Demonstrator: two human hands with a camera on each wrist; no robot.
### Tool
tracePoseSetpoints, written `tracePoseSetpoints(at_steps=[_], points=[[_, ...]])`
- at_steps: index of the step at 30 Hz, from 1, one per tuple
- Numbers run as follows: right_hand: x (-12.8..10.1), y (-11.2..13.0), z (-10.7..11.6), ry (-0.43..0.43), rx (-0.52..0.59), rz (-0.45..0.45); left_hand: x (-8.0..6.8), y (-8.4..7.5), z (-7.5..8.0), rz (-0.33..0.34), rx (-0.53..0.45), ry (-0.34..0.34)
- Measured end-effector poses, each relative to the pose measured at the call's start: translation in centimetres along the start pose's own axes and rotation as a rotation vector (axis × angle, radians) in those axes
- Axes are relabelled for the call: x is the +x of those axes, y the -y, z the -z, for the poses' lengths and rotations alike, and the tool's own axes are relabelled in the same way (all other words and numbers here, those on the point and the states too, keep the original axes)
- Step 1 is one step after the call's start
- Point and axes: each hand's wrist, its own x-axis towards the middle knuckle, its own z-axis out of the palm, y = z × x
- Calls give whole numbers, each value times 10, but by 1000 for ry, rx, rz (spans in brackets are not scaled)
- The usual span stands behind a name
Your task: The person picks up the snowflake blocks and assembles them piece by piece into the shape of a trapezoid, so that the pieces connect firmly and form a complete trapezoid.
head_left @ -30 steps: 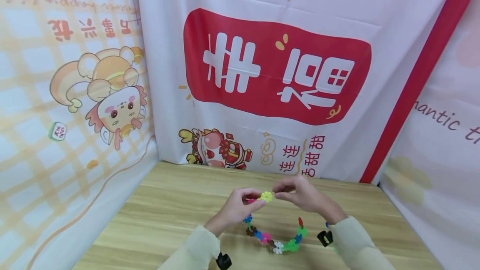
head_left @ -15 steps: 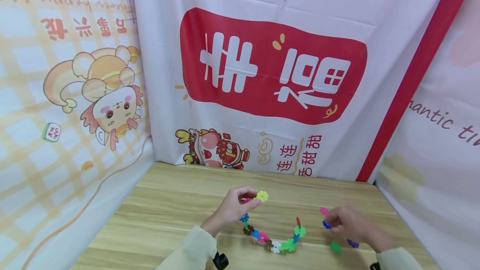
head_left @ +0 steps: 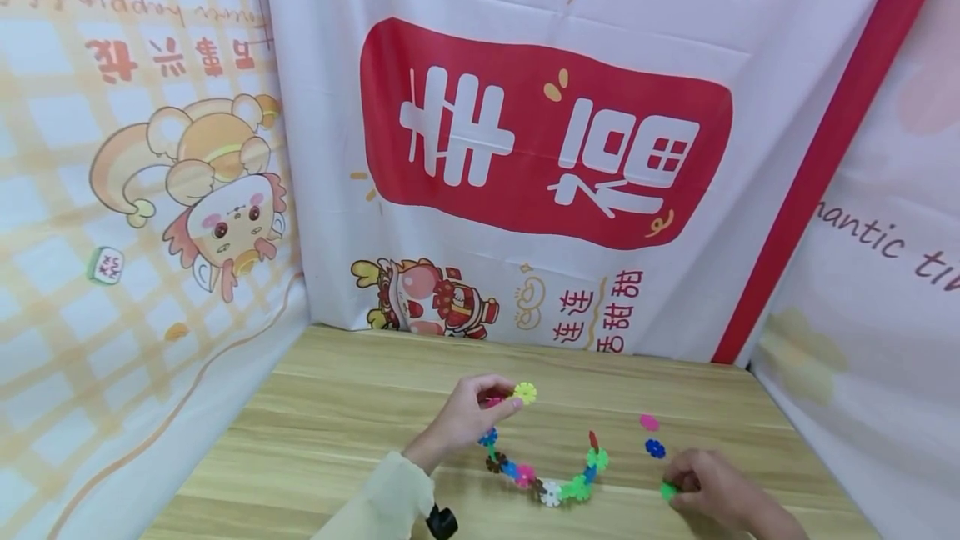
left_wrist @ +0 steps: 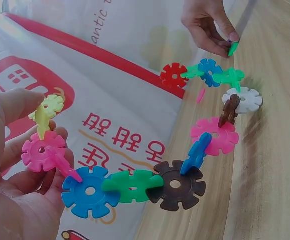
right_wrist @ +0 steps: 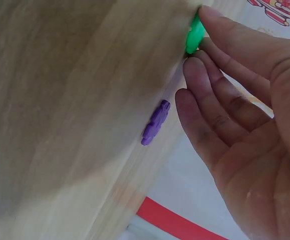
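Observation:
My left hand (head_left: 467,417) pinches the yellow end of a chain of interlocking snowflake discs (left_wrist: 180,185). From there the chain runs through pink, blue, green, brown and white discs to a red disc (left_wrist: 174,75) at its other end. In the head view it curves like a U in front of the left hand. At the right, my right hand (head_left: 712,486) pinches a loose green snowflake disc (right_wrist: 195,35) by its edge, thumb on one side and fingertips on the other, low over the table. A purple disc (right_wrist: 156,122) lies beside those fingers.
A pink disc (head_left: 649,422) and a dark blue disc (head_left: 655,448) lie on the wooden table (head_left: 360,407), just beyond the right hand. Printed cloth (head_left: 330,190) hangs along the table's back and both sides.
The right hand has left the yellow end of the chain, moved right and toward the body to the loose discs, and taken hold of the green one. The left hand has stayed nearly still.

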Motion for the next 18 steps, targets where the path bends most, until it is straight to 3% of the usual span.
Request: tracePoseSetpoints(at_steps=[4, 8, 10, 13, 18], points=[[1, -2, 1, 32, 37, -27, -1, -1, -1, -1, -6, 2], [8, 3, 7, 45, 96, 44, -2, -2, -3, 8, -2, -5], [16, 13, 14, 45, 130, 98, -2, 0, -3, 9, 6, -7], [32, 34, 26, 45, 166, 110, -2, 0, -3, 14, 17, -11], [63, 71, 40, 0, 136, 55, -2, -2, -4, 16, 22, -16]])
